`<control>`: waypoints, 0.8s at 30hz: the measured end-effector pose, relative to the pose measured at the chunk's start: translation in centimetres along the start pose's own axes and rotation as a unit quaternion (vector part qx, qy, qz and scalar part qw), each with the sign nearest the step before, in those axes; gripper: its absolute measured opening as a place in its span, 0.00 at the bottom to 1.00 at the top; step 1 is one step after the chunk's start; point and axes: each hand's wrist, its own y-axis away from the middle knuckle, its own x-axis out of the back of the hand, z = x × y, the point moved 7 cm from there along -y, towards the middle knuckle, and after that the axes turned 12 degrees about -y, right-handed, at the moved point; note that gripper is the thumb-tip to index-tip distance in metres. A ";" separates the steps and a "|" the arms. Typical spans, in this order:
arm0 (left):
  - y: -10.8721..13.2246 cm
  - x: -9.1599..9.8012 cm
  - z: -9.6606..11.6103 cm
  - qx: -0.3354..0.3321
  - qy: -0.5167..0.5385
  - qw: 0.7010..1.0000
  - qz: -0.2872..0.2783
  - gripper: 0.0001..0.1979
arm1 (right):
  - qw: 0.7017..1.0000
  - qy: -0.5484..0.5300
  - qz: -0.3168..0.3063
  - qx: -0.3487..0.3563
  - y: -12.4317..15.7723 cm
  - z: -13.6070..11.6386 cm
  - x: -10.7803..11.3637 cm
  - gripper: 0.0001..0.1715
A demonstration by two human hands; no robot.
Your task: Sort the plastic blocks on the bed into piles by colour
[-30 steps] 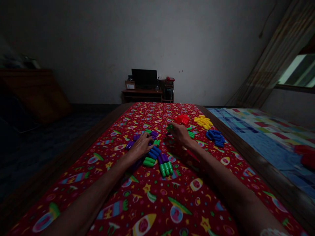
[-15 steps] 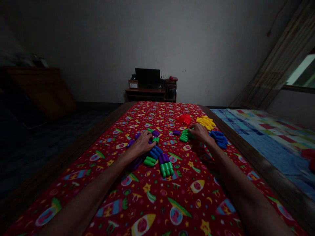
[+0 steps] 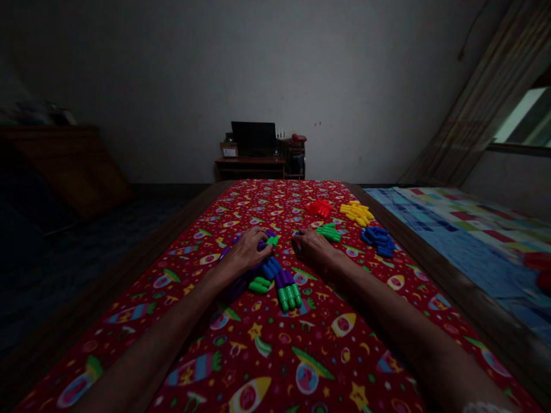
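Left hand [image 3: 249, 250]: fingers half-curled over smooth purple-and-green blocks [image 3: 272, 241] on printed red cloth [image 3: 318, 338]; grip cannot be told. Right hand [image 3: 310, 245]: fingers bent, tips hidden, hold unclear. Just beyond it, ridged green blocks [image 3: 329, 232]. Red [image 3: 319, 208], yellow [image 3: 357, 213] and blue tubular blocks [image 3: 378, 241] heaped separately.

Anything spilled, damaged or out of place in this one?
Nothing stands out. The red pile, yellow pile and blue pile sit apart on the patterned cloth; the left hand partly covers the multicoloured cluster, hiding some pieces.
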 end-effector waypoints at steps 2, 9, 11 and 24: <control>0.2 -0.2 -0.1 0.001 -0.017 1.000 -0.004 0.07 | 0.998 -0.060 0.012 0.025 -0.1 -0.8 -0.1 0.12; 0.7 -0.5 -2.1 0.026 -0.064 0.998 -0.007 0.09 | 0.991 -0.118 0.018 0.054 -0.7 -3.0 2.4 0.27; 0.6 -0.7 -2.8 0.043 -0.067 0.997 -0.018 0.10 | 0.997 -0.069 -0.024 0.030 -0.6 -4.0 3.5 0.20; 0.5 -1.2 -2.5 0.027 -0.038 0.991 -0.124 0.14 | 0.988 -0.030 -0.044 0.145 3.0 -11.1 -0.1 0.30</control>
